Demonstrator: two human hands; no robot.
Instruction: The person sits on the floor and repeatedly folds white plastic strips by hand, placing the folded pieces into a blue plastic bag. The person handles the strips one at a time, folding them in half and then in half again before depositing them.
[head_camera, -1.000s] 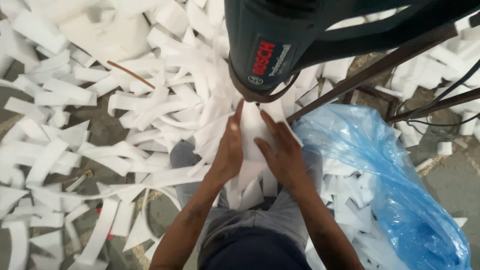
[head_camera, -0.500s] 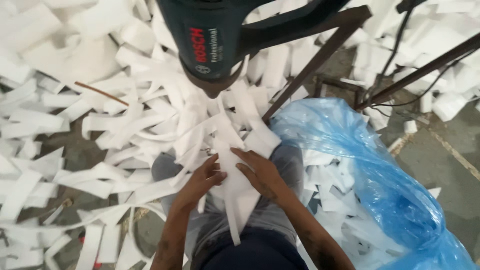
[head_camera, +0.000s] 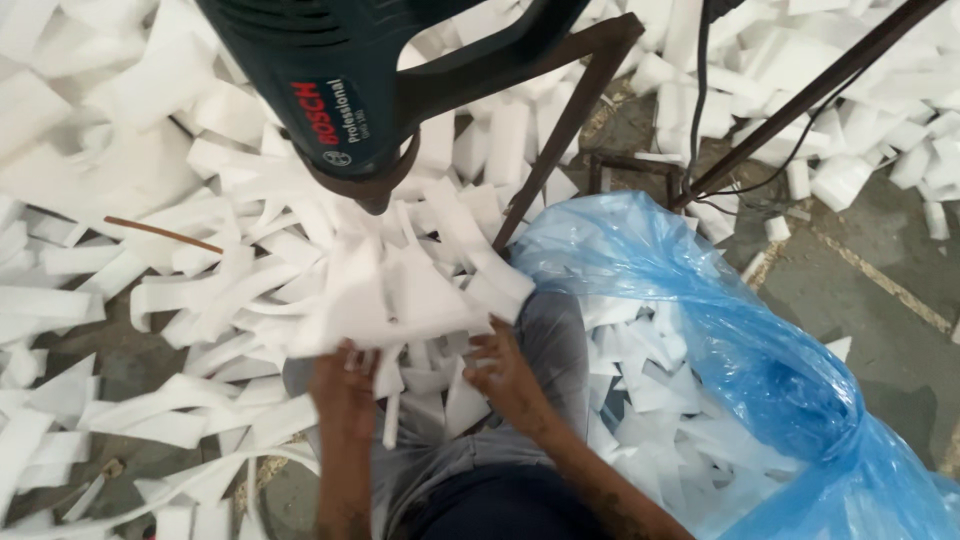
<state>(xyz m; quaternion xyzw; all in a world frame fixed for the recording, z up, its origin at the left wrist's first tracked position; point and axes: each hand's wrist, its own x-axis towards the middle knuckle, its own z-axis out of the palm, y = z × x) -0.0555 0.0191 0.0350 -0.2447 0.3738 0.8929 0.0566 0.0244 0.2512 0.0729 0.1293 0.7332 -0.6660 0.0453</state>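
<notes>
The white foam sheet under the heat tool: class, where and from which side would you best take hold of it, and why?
Probably grip the foam sheet by its near edge, coming from below, one hand at each side, as the left hand and right hand do now. The sheet is thin, flat and wide, so two spread grips likely keep it level, and the near edge lies farthest from the heat tool nozzle above.

Dark green heat gun (head_camera: 340, 90) hanging close above the hands, brown metal bars (head_camera: 560, 130) slanting just right of it, blue plastic bag (head_camera: 740, 370) blocking further right, white foam offcuts (head_camera: 130, 270) heaped left of it, bare floor (head_camera: 880, 260) beyond the bag
</notes>
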